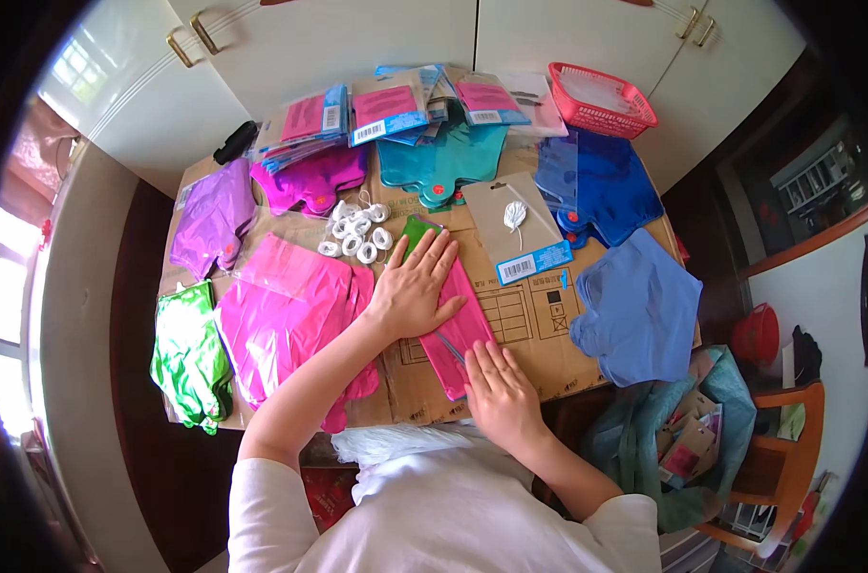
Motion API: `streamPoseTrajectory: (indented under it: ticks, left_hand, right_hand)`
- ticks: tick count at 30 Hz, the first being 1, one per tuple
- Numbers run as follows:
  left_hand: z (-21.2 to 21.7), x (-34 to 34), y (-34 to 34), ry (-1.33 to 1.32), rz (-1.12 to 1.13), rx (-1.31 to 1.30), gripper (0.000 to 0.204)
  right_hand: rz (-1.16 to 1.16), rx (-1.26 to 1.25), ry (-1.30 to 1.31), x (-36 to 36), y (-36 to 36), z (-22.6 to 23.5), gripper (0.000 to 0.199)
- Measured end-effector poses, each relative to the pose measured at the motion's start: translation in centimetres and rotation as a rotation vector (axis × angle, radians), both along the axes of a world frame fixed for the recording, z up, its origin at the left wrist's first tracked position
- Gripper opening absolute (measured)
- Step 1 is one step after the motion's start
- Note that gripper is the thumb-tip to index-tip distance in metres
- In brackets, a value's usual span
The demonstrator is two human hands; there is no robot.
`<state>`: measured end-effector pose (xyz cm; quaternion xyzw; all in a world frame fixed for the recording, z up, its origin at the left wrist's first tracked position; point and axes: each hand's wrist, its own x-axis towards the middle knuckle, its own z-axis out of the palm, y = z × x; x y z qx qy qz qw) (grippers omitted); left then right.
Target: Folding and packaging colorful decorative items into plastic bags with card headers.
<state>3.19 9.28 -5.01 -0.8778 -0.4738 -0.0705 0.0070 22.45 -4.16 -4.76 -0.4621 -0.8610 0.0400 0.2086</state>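
Note:
A long, narrow folded strip of shiny foil balloons [456, 329], mostly pink with green at its far end, lies slanted on the cardboard. My left hand [415, 286] is flat on its upper part, fingers stretched out and thumb apart. Farther down, my right hand [503, 393] rests its straight fingers along the strip's near right edge. Left of the strip is a spread of flat pink foil balloons [290, 315]. Beyond my left hand lie several small coils of white string [353, 229]. A brown card with a blue label [518, 229] and a white string bundle is right of the strip.
Purple [209, 215], green [187, 349], teal [443, 158], dark blue [615, 186] and light blue balloons [639, 310] lie around the cardboard. Packs [386, 110] are stacked at the back, beside a pink basket [601, 103]. A bag of packs [634, 439] is on a chair, right.

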Motion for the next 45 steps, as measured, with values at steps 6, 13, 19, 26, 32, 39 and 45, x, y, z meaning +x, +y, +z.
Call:
streamPoseTrajectory:
  ticks: [6,13,19,26,32,39,45]
  left_hand:
    - [-0.4,0.0,-0.1,-0.009,0.001,0.030,0.079]
    - [-0.7,0.0,0.2,0.011,-0.014,0.047,0.078]
    - [-0.9,-0.4,0.1,-0.002,-0.021,0.033,0.078]
    - [-0.8,-0.4,-0.1,-0.005,-0.017,0.033,0.076]
    - [-0.7,-0.2,-0.1,-0.002,-0.021,0.059,0.075]
    - [-0.9,-0.4,-0.1,0.001,-0.004,0.064,0.075]
    - [-0.9,-0.3,0.1,0.011,0.005,0.060,0.074]
  right_hand:
    - [0.195,-0.159,0.119,4.1,-1.1,1.9,0.028]
    - [0.325,0.018,0.189,2.3,12.6,0.5,0.017]
    - [0.358,0.028,0.099,3.3,12.9,-1.0,0.025]
    - [0.408,-0.052,-0.093,5.3,9.4,1.6,0.052]
    - [0.628,-0.114,-0.009,4.5,9.1,3.3,0.030]
    - [0.524,-0.051,-0.063,-0.4,9.8,1.1,0.006]
    - [0.652,0.100,0.011,-0.4,9.2,0.5,0.020]
